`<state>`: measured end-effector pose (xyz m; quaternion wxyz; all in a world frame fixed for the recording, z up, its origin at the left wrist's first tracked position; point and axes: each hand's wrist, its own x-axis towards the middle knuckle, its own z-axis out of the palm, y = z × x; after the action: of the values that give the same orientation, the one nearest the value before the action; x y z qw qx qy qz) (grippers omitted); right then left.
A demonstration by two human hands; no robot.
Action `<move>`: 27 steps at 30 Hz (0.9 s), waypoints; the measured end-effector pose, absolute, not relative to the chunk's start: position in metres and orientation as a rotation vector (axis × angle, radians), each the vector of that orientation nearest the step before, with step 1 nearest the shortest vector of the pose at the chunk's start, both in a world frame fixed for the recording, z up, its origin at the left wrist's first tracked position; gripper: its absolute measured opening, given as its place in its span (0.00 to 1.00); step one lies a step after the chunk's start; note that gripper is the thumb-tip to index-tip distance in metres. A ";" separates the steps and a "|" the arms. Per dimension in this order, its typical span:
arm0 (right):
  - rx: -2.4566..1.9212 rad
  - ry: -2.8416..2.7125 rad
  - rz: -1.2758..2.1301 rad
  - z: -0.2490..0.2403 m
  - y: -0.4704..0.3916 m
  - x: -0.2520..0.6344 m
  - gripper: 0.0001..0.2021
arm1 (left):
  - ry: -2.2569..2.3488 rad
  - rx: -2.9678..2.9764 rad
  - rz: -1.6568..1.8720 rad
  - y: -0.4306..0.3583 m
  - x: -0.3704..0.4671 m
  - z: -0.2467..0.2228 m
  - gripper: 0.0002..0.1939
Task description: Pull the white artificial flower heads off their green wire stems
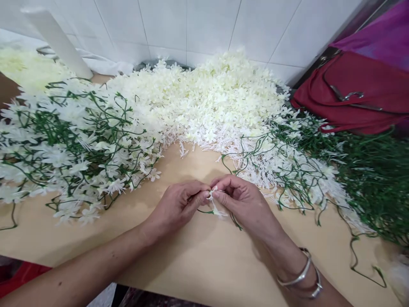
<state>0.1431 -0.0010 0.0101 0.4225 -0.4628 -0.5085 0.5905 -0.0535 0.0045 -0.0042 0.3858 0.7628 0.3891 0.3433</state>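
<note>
My left hand (180,204) and my right hand (246,202) meet over the middle of the table, fingertips nearly touching. Between them is a small white artificial flower (212,194), pinched by the thumb and forefinger of my right hand. The left thumb and forefinger are closed at a green stem, mostly hidden by the fingers. Below the fingertips hangs another white blossom (219,212) on a green wire-like stem (236,221). A heap of loose white blossoms (223,98) lies just beyond my hands.
Assembled flowers on green stems (67,145) pile up at left. Bare green stems (377,179) lie at right, below a red bag (354,94). A white roll (57,42) stands at back left against the tiled wall (207,25). The tan table (204,264) has a near edge.
</note>
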 end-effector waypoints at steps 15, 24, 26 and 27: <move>-1.135 -1.220 0.719 0.018 0.009 0.188 0.09 | 2.181 2.292 1.470 0.051 -0.171 0.120 0.33; -1.345 -1.853 0.186 0.000 0.014 0.187 0.06 | 1.650 2.700 1.609 0.033 -0.107 0.075 0.23; -1.371 -1.935 0.050 -0.005 0.017 0.185 0.06 | 1.405 2.720 1.449 0.031 -0.084 0.057 0.19; -1.382 -1.956 0.006 -0.007 0.017 0.184 0.04 | 1.304 2.712 1.321 0.031 -0.075 0.047 0.18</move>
<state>0.1840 0.0173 -0.0068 0.3646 -0.5372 -0.7606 0.0023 -0.0751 0.0307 0.0470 -0.0721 0.8231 0.3957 0.4009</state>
